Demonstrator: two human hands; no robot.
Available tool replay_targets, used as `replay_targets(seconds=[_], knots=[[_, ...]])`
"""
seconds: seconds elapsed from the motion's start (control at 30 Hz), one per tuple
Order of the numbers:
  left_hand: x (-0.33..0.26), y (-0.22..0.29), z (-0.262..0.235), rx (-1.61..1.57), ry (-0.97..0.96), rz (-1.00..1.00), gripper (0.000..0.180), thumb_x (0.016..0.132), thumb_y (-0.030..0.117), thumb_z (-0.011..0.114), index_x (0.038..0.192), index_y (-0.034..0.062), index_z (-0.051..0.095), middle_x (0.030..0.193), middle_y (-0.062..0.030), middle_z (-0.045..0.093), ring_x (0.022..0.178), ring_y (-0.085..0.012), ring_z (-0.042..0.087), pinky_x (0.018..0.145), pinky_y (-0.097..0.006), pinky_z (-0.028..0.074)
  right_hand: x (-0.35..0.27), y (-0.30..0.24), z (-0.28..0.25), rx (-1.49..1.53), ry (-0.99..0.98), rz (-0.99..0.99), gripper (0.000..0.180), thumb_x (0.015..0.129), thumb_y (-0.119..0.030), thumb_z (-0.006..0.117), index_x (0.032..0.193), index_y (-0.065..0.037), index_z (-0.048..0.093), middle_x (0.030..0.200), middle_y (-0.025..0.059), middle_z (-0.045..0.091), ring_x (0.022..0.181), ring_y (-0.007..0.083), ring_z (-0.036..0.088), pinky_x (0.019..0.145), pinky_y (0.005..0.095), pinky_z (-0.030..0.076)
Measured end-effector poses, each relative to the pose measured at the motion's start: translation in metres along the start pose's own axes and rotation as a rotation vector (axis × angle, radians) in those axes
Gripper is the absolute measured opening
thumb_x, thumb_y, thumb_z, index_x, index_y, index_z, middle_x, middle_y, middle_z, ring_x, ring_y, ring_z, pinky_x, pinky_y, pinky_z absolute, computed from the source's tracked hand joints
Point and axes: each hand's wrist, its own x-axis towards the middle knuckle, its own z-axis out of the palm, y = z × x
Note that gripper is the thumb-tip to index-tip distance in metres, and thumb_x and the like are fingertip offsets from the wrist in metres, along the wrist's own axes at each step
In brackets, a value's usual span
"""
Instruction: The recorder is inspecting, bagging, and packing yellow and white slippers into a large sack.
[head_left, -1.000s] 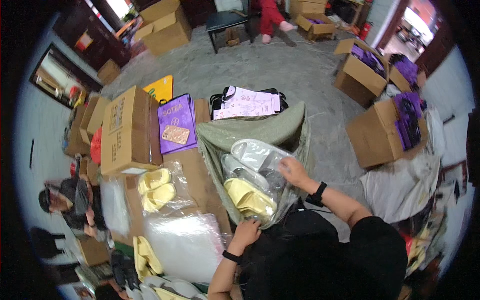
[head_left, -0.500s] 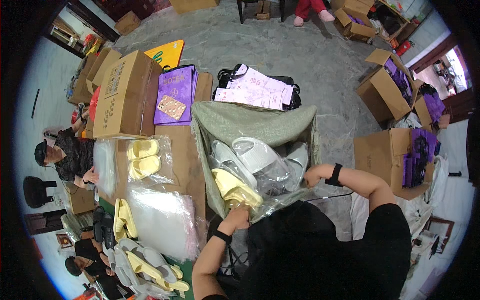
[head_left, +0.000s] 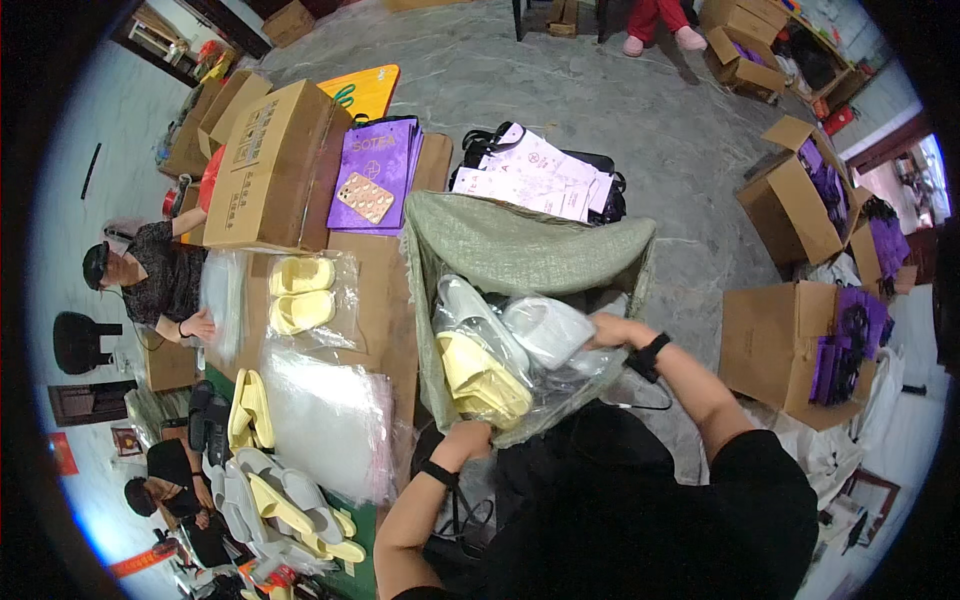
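At seven o'clock, your left hand (head_left: 468,440) meets the green sack (head_left: 530,235) at its near edge.
You cannot tell its grip. Beyond, inside, a bagged grey slipper (head_left: 546,330) touches your right hand (head_left: 614,331) at three o'clock, closure unclear; supporting it underneath should steady it.

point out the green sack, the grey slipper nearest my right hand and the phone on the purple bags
Green sack (head_left: 530,235), head view, on its far flap
Grey slipper (head_left: 558,333), head view, on its upper
Phone (head_left: 365,198), head view, on its patterned back
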Motion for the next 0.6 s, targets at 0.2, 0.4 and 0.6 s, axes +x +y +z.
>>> replay_targets(seconds=[0.2, 0.4, 0.6], knots=[[-0.016, 0.003, -0.012, -0.024, 0.226, -0.027, 0.025, 0.080, 0.025, 0.053, 0.083, 0.0024, 0.064, 0.083, -0.0187, 0.062, 0.080, -0.0335, 0.060, 0.068, -0.043, 0.048, -0.014, 0.002, -0.037, -0.317, -0.210, 0.566, 0.035, 0.070, -0.025, 0.068, 0.097, -0.003, 0.063, 0.088, 0.0152, 0.065, 0.083, 0.0302, 0.062, 0.071, 0.0377, 0.048], [-0.026, -0.011, -0.055, -0.319, 0.496, 0.069, 0.028, 0.082, 0.026, 0.055, 0.097, 0.0028, 0.058, 0.089, -0.0200, 0.061, 0.083, -0.0351, 0.059, 0.073, -0.044, 0.046, -0.025, -0.019, -0.061, -0.630, 0.167, 0.483, 0.019, 0.071, -0.019, 0.060, 0.081, -0.004, 0.067, 0.083, 0.0186, 0.064, 0.077, 0.0328, 0.063, 0.070, 0.0406, 0.049], [0.006, -0.088, -0.113, -0.146, 1.436, -0.197, 0.052, 0.080, 0.030, 0.059, 0.119, 0.0003, 0.045, 0.106, -0.0230, 0.056, 0.093, -0.0356, 0.055, 0.079, -0.041, 0.044, -0.045, -0.012, -0.189, 0.570, 0.792, 0.359, 0.041, 0.077, -0.036, 0.058, 0.091, 0.003, 0.062, 0.079, 0.0088, 0.065, 0.068, 0.0203, 0.060, 0.065, 0.0307, 0.047]])
